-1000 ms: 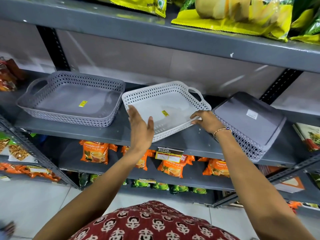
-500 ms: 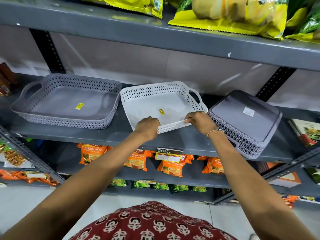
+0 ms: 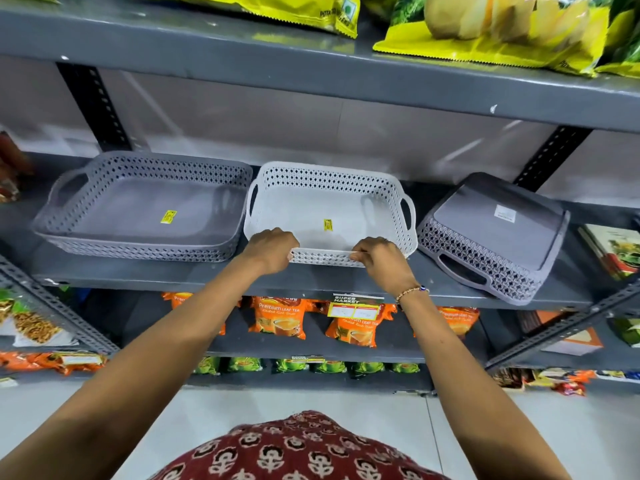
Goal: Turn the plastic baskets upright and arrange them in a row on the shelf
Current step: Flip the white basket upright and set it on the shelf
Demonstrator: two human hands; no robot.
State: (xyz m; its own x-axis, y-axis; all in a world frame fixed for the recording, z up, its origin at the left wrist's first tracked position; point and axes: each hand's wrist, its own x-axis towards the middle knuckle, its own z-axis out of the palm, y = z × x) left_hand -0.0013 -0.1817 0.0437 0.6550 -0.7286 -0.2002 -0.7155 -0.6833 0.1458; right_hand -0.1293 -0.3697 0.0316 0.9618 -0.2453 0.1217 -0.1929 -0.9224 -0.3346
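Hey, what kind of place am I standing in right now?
Most likely a supermarket aisle. A shelf tag reads "SUPER MARKET", orange leaf tea packets sit in rows below, and the white basket carries a yellow price sticker.

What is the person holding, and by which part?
The white basket, gripped along its near rim: left hand toward the left end, right hand toward the right.

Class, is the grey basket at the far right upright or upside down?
Upside down: the grey basket shows its flat base, rim facing the shelf.
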